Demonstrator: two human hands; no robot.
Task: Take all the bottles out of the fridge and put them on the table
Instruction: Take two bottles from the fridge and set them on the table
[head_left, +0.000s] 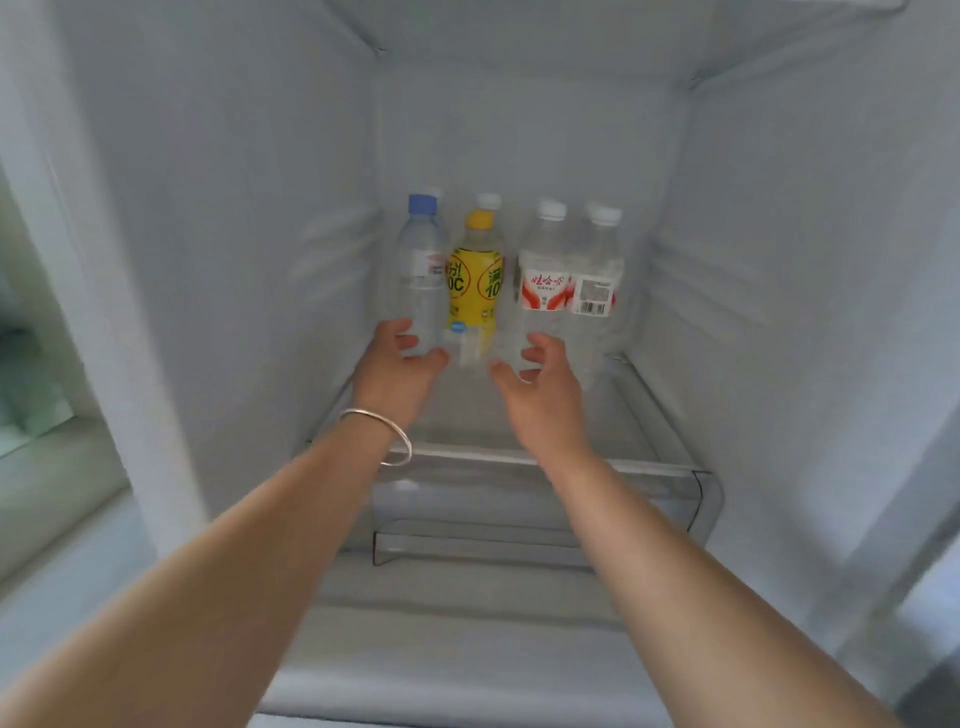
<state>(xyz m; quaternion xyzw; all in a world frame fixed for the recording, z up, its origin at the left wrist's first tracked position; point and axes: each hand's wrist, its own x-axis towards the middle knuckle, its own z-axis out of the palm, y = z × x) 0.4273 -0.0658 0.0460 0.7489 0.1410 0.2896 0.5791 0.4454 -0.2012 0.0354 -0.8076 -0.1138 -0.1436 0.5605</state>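
left hand (400, 364) fingers wide at blue-capped bottle (420, 275) | right hand (540, 382) fingers wide, empty | risk: reaching could topple crowded yellow-labelled bottle (475, 280)

Pictured inside an open fridge (249, 218): four bottles in the front row on one glass shelf (524, 457). Counted left to right: one clear, blue-capped bottle (422, 270); one yellow-labelled bottle (475, 275); two clear, white-capped bottles with red-and-white labels (543, 280) (597, 280). Further white caps (488, 200) behind, number unclear. Also two bare hands, left (400, 364) and right (540, 379); one silver bangle (382, 434).
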